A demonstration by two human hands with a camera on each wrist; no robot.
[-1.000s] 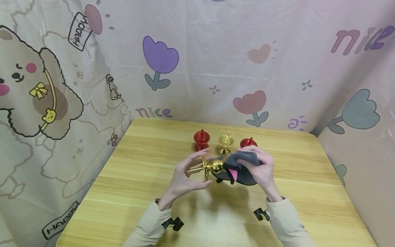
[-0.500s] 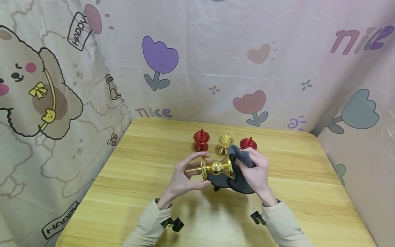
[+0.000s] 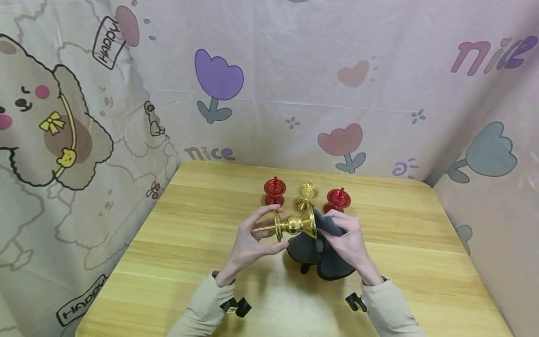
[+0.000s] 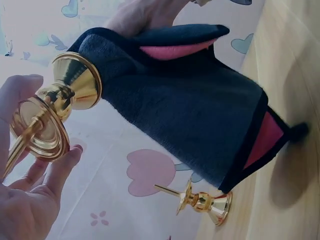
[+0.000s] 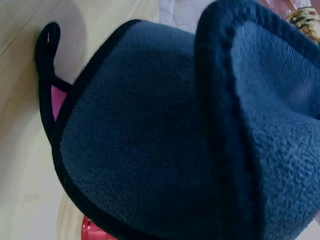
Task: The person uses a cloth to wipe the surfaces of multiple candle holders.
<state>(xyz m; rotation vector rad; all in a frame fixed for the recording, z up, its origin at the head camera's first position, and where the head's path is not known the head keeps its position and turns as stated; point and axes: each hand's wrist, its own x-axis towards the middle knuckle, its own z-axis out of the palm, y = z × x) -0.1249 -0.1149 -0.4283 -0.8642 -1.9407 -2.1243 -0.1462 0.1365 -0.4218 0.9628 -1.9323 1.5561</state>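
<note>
A shiny gold candlestick (image 3: 294,225) is held sideways above the table, its spike towards my left palm and its flared base to the right. Thumb and fingers of my left hand (image 3: 246,241) grip its round dish by the rim. My right hand (image 3: 349,241) pinches a dark grey cloth (image 3: 334,262) with black edging and touches a fold of it to the base. Pink underside shows along the folds of the cloth (image 4: 185,105) in the left wrist view. In the right wrist view the cloth (image 5: 125,130) covers most of the picture, hiding the right fingers.
Behind the hands stand a red candlestick (image 3: 275,188), a smaller-looking gold candlestick (image 3: 308,192) and another red candlestick (image 3: 338,199) in a row. They are on a wooden table (image 3: 168,262). A printed curtain (image 3: 286,93) hangs along the back and sides.
The cloth has slid off the candlestick's stem to its base, leaving the stem and flare uncovered. My right hand has shifted slightly down, and the right red candlestick shows more. My left hand keeps its grip.
</note>
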